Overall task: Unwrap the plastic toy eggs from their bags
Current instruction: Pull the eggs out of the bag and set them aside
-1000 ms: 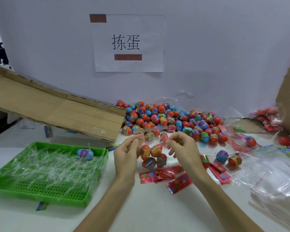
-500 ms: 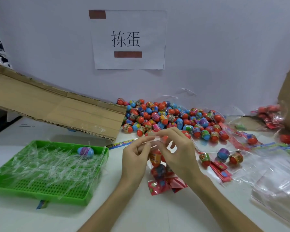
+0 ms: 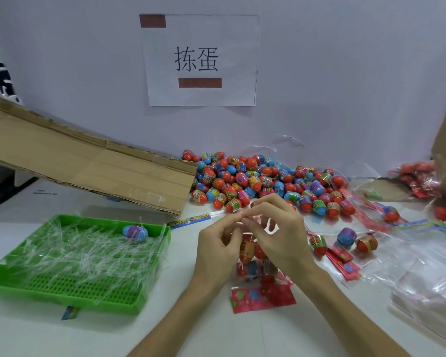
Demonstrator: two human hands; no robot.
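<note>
- The white counter [image 3: 216,331] runs back to a pale wall.
- A green tray [image 3: 88,301] sits at the left, strewn with clear plastic strips and holding one blue egg [image 3: 135,231].
- A printed strip [image 3: 191,219] lies just beside the tray's far corner.
- A heap of toy eggs [image 3: 263,181] lies at the rear centre.
- Three loose eggs [image 3: 346,237] and red cards [image 3: 343,261] lie to the right.
- Clear bags [image 3: 428,287] spread along the right edge.
- A bag of eggs [image 3: 255,269] rests its red card end at front centre.

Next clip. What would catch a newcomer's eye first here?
A heap of eggs lies at the back, centre-right. In front of it, the left hand and right hand pinch the top of a clear bag of eggs. At left, a green tray holds plastic scraps and one blue egg.
</note>
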